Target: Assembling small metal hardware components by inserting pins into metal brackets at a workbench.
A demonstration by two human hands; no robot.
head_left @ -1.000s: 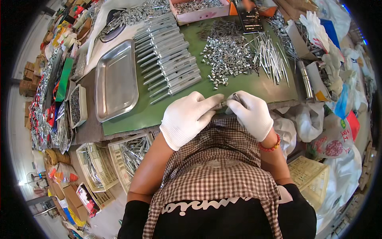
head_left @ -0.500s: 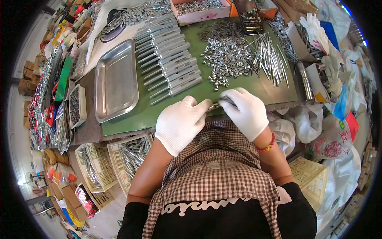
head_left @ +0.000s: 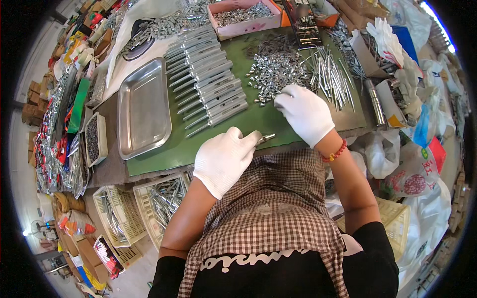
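Both the left hand [head_left: 224, 160] and the right hand [head_left: 307, 116] are white-gloved and apart: the left pinches a short metal cylinder [head_left: 267, 137] over the bench [head_left: 261, 118]; the right is at the metal fittings [head_left: 276, 74], its grip hidden, I cannot tell. Beyond, a black card [head_left: 305, 31] bears pale print beside a pink box [head_left: 246, 30] of small parts; lower left, a cream basket [head_left: 146, 202] holds rods [head_left: 169, 196].

white-gloved hands [head_left: 305, 115], checked apron [head_left: 268, 226], black shirt [head_left: 243, 284]
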